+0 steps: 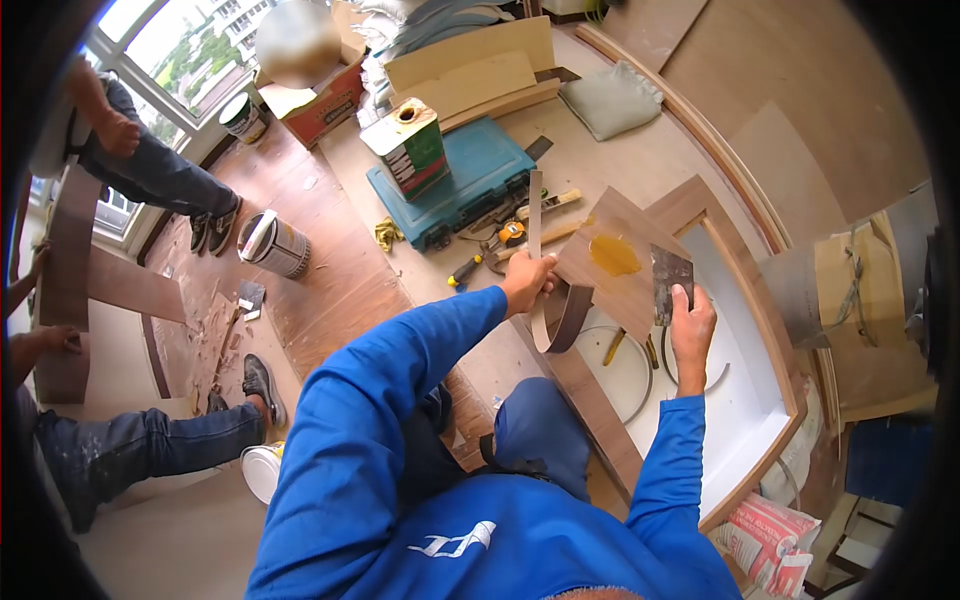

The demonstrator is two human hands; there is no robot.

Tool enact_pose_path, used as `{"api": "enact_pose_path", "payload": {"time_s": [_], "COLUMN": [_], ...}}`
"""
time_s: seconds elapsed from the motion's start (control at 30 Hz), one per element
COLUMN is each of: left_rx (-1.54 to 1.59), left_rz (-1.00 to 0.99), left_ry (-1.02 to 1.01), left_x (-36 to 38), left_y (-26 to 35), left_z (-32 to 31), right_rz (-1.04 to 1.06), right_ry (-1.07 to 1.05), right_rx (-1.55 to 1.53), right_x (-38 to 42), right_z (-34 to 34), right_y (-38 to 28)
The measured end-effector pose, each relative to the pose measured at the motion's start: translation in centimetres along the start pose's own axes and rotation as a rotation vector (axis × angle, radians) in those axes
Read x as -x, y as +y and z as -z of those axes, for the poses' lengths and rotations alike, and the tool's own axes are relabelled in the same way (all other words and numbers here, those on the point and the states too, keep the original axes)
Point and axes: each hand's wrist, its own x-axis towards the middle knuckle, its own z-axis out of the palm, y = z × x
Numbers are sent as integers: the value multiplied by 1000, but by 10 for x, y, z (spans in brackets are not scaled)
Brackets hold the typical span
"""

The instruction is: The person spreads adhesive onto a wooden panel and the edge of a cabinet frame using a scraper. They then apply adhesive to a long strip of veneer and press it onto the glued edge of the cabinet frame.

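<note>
My left hand (pixel 527 283) is closed on a thin strip of edge banding (pixel 535 210), one end standing up and the other curling down in a brown loop. Right at its fingertips is the corner of a small wood-grain board (pixel 630 290), which carries a puddle of amber glue (pixel 613 255). Between the thumb and fingers of my right hand (pixel 692 328) is a flat, dark, stained scraper (pixel 671 283), overlapping the board's right side. Beneath them lies a large wood-framed panel (pixel 585 400) with a white recess holding loose curled strips (pixel 645 385).
A green-and-white tin (pixel 410 150) stands on a teal tool case (pixel 490 160). Nearby lie a tape measure (pixel 512 234) and a screwdriver (pixel 466 271). A paint bucket (pixel 275 245) stands left, near other people's legs (pixel 160 450). A red-and-white bag (pixel 765 540) sits lower right.
</note>
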Motion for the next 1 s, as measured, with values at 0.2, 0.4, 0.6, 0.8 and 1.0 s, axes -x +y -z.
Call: {"api": "enact_pose_path", "payload": {"time_s": [0.2,0.4,0.6,0.8,1.0], "left_rx": [-35,10,25,68,129], "left_rz": [-4,-87,-195,-261,-165], "left_ry": [-15,121,92,-183,-165], "left_x": [-5,-10,1,73,163], "left_y": [0,22,72,85,83], "left_z": [7,13,23,-16,-27], "right_rz": [-40,-209,-688,-663,-690], "right_ry": [10,31,10,69,80], "right_rx": [-91,-639,-1385,-1777,-1579], "right_x": [0,2,24,2,30], "right_z": [0,-3,-12,-28,-46], "right_y": [1,27,12,-14,-65]}}
